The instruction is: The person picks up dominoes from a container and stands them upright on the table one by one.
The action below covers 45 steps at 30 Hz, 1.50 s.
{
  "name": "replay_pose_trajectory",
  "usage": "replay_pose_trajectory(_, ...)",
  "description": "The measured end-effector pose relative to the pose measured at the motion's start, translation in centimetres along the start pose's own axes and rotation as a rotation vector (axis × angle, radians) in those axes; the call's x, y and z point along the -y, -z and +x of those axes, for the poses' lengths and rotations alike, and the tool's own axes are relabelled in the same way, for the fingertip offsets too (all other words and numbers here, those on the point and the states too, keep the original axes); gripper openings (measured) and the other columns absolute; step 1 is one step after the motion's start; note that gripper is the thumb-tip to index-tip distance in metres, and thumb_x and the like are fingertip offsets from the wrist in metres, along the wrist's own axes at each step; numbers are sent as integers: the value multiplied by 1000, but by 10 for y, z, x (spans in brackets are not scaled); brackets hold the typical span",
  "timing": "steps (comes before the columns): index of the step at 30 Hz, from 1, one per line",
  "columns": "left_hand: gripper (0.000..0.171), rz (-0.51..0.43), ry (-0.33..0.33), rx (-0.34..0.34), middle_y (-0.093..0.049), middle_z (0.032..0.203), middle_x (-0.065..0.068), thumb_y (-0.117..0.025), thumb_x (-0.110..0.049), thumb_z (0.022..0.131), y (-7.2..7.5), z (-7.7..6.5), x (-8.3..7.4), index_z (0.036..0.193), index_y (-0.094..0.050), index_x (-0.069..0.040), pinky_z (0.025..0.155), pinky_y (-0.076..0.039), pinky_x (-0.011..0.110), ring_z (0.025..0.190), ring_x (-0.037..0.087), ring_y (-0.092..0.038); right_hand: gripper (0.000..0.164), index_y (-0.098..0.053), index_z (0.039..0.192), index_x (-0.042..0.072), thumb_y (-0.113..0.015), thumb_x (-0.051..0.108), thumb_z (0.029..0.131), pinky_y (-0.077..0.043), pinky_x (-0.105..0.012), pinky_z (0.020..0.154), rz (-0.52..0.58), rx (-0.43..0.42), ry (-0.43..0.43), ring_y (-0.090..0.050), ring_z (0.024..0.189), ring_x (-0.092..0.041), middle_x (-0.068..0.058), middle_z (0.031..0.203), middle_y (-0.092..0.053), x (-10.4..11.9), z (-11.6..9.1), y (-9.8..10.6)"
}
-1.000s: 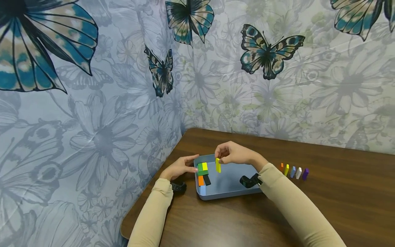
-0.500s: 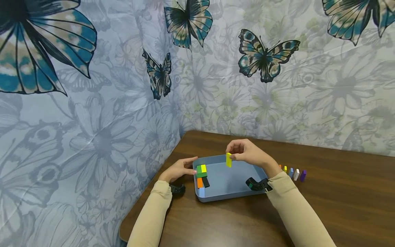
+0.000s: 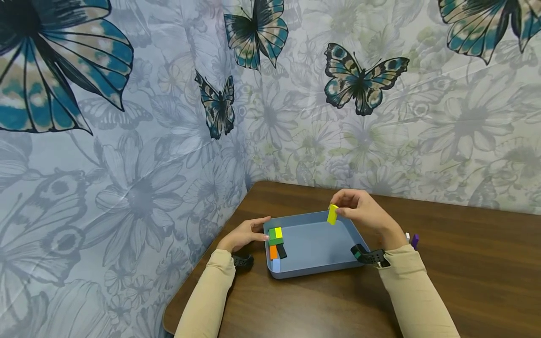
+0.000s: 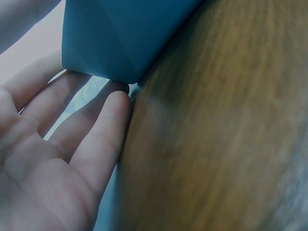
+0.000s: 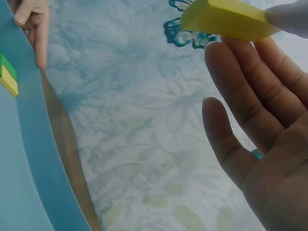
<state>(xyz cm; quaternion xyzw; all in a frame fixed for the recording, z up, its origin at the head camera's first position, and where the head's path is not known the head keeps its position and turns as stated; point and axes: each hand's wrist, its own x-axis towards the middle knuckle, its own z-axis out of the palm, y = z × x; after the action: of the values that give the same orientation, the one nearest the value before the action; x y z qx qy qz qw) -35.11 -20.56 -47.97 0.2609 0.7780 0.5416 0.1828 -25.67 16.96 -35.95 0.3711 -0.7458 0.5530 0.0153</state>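
Observation:
A yellow block (image 3: 332,214) is pinched between the thumb and fingers of my right hand (image 3: 367,216), above the back right part of a blue-grey tray (image 3: 317,249). The right wrist view shows the block (image 5: 226,21) held at the fingertips. My left hand (image 3: 244,234) touches the tray's left side with extended fingers; in the left wrist view, that hand's fingers (image 4: 103,130) lie by the tray's wall (image 4: 106,43). Along the tray's left side sit green blocks (image 3: 276,241), another yellow block (image 3: 278,232), an orange block (image 3: 273,252), a black block (image 3: 281,250) and a light blue block (image 3: 276,265).
On the brown wooden table (image 3: 473,263), a white block (image 3: 407,236) and a purple block (image 3: 415,241) stand beyond my right wrist, which partly hides that area. A butterfly-patterned wall (image 3: 304,122) borders the table at the back and left.
My right hand has carried the yellow block rightward from near the tray's left group towards its back right corner. Its wrist now hides some standing blocks. The left hand stays at the tray.

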Motion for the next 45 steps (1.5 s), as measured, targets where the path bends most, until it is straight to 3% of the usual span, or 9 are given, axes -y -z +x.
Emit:
replay_pose_trajectory(6,75,-1,-5,-2,-29,164,14,-73,-14,92,1,1,0,157,-34,-8,119,-32,55,150,42,-26,13,-62,107,-6,-63,0,96,-57,-25,72,-148,-92,-52,-68,80,-12,1,89,-71,10,-14,16)
replay_pose_trajectory(11,74,4,0,-10,-30,164,13,-72,-12,92,2,1,-4,156,-35,-9,119,-30,57,150,42,-27,18,-62,111,-6,-64,5,97,-57,-24,72,-233,-188,-144,-69,81,-12,3,90,-72,17,-32,35)
replay_pose_trajectory(14,73,0,4,-15,-30,164,13,-72,-11,92,2,1,-4,156,-36,-10,119,-30,57,150,42,-27,20,-61,113,-6,-63,7,98,-57,-22,70,-288,-238,-188,-70,80,-9,6,91,-72,20,-46,49)
replay_pose_trajectory(21,74,-6,7,-14,-30,164,12,-72,-11,92,2,1,-2,156,-36,-10,120,-29,56,151,41,-25,16,-64,114,8,-63,10,98,-54,-16,71,-421,-334,-272,-67,86,3,17,94,-70,19,-79,79)
replay_pose_trajectory(23,74,-7,2,-10,-29,164,12,-72,-12,92,3,-1,-1,156,-36,-10,120,-29,56,151,41,-24,18,-63,116,5,-64,11,99,-54,-17,70,-457,-355,-311,-65,86,5,18,94,-69,15,-88,85)
replay_pose_trajectory(28,74,-5,-8,4,-28,165,13,-70,-11,94,5,-5,2,157,-33,-9,119,-31,56,151,42,-23,26,-60,118,-4,-60,16,101,-53,-19,69,-530,-387,-409,-59,85,9,22,94,-64,3,-111,96)
replay_pose_trajectory(34,75,-9,-6,5,-29,165,10,-72,-12,93,6,-5,4,157,-34,-9,119,-32,54,151,40,-25,33,-59,120,-4,-58,24,102,-50,-15,68,-540,-411,-502,-55,85,12,26,93,-61,-11,-136,109)
replay_pose_trajectory(41,76,-2,-17,25,-28,165,13,-72,-16,93,5,-3,3,157,-32,-9,118,-33,54,151,41,-26,35,-59,120,-11,-57,19,103,-50,-19,68,-563,-380,-612,-54,81,9,17,91,-63,-26,-154,118)
replay_pose_trajectory(45,75,-2,-19,25,-27,165,13,-72,-16,93,5,-3,3,157,-33,-9,119,-32,55,151,41,-25,38,-57,121,-15,-57,18,102,-51,-22,69,-555,-340,-648,-55,80,6,6,94,-66,-33,-159,120)
